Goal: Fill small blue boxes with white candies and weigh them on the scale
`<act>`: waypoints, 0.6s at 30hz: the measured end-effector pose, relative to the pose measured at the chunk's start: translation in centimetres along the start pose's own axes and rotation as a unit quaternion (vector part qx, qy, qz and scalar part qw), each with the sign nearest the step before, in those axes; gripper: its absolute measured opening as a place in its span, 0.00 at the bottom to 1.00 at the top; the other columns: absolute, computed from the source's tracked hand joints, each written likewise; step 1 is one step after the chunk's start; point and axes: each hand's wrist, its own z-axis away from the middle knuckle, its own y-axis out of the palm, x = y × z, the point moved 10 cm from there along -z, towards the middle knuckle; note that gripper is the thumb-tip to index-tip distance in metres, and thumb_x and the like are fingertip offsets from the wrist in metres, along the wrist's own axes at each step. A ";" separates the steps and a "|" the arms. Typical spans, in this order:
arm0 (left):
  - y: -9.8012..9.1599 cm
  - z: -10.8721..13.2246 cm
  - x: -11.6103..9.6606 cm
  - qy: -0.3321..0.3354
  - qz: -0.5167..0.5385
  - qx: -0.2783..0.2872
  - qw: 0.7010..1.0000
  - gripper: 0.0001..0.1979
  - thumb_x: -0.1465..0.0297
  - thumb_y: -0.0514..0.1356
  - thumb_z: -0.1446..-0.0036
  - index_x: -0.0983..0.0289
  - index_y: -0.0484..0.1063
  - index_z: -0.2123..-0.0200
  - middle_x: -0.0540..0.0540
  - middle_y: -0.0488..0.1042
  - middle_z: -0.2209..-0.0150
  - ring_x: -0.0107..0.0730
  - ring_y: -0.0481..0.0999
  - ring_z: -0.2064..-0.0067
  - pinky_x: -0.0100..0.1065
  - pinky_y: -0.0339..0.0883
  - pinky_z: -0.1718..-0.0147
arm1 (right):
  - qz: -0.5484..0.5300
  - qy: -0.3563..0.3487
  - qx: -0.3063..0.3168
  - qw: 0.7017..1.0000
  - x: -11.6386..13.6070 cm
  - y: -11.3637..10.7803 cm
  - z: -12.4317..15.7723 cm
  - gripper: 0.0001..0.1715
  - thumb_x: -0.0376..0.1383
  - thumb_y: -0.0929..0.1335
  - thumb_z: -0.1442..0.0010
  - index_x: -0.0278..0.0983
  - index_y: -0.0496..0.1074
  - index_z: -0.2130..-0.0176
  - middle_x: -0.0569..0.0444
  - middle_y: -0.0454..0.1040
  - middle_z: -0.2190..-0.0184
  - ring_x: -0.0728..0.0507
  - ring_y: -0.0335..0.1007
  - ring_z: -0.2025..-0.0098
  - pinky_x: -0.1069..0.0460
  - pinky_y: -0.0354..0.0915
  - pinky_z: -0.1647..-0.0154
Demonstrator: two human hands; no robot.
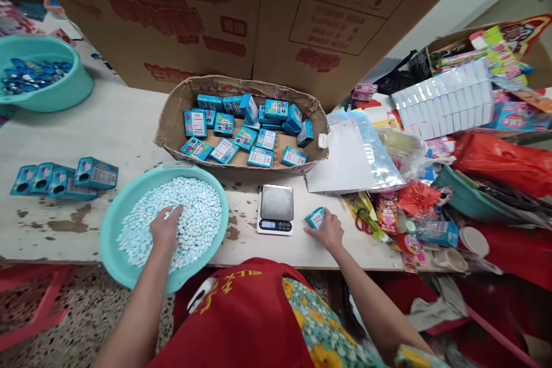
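My left hand (165,229) reaches into a turquoise basin (108,234) filled with small pale blue-white candies (196,227). Its thumb and fingers curl in around some of the candies, and the fingertips are partly hidden. A small blue printed box (316,217) is gripped in my right hand (328,231), just above the table to the right of a digital scale (276,203). The scale's display is lit and its metal plate carries nothing. Behind the scale, a cut-down cardboard tray (172,121) holds many similar blue boxes (246,138).
Several blue boxes (64,179) lie in a row at the left. Farther left stands another turquoise basin (56,95) with shiny blue pieces. Large cartons (241,23) wall off the back. Packaging, plastic bags and a red bag (504,161) crowd the right side.
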 end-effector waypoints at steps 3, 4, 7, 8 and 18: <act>1.2 1.0 0.7 -0.115 0.192 0.086 0.971 0.12 0.66 0.63 0.60 0.63 0.69 0.69 0.48 0.68 0.75 0.28 0.67 0.73 0.29 0.63 0.75 | -0.135 -0.037 0.037 0.989 2.5 -1.9 0.2 0.54 0.48 0.73 0.59 0.32 0.53 0.40 0.37 0.63 0.47 0.31 0.60 0.47 0.36 0.57 0.47; 1.7 1.4 0.5 -0.144 0.250 0.123 0.950 0.12 0.66 0.61 0.58 0.63 0.69 0.68 0.49 0.69 0.74 0.29 0.69 0.72 0.29 0.63 0.76 | -0.196 -0.073 0.067 0.976 4.1 -2.7 0.5 0.53 0.48 0.72 0.58 0.33 0.52 0.40 0.40 0.63 0.47 0.33 0.62 0.48 0.38 0.59 0.47; 2.0 1.9 0.5 -0.207 0.365 0.140 0.897 0.10 0.63 0.57 0.52 0.63 0.67 0.69 0.52 0.70 0.73 0.32 0.72 0.71 0.30 0.66 0.78 | -0.350 -0.180 0.178 0.902 10.9 -4.7 2.6 0.47 0.45 0.72 0.55 0.38 0.54 0.40 0.46 0.66 0.48 0.36 0.64 0.49 0.41 0.59 0.46; 2.0 2.0 0.7 -0.222 0.388 0.134 0.884 0.09 0.63 0.56 0.51 0.64 0.66 0.70 0.52 0.70 0.74 0.31 0.71 0.72 0.30 0.66 0.78 | -0.394 -0.198 0.217 0.871 13.3 -4.9 3.6 0.44 0.43 0.72 0.55 0.38 0.57 0.42 0.47 0.67 0.49 0.35 0.65 0.49 0.41 0.59 0.46; 1.9 3.1 -0.6 -0.240 0.516 0.151 0.809 0.04 0.70 0.57 0.52 0.64 0.64 0.74 0.50 0.67 0.78 0.26 0.68 0.79 0.26 0.62 0.82 | -0.549 -0.194 0.467 0.666 31.8 2.2 11.3 0.44 0.63 0.64 0.54 0.38 0.67 0.47 0.42 0.73 0.56 0.29 0.69 0.54 0.35 0.64 0.53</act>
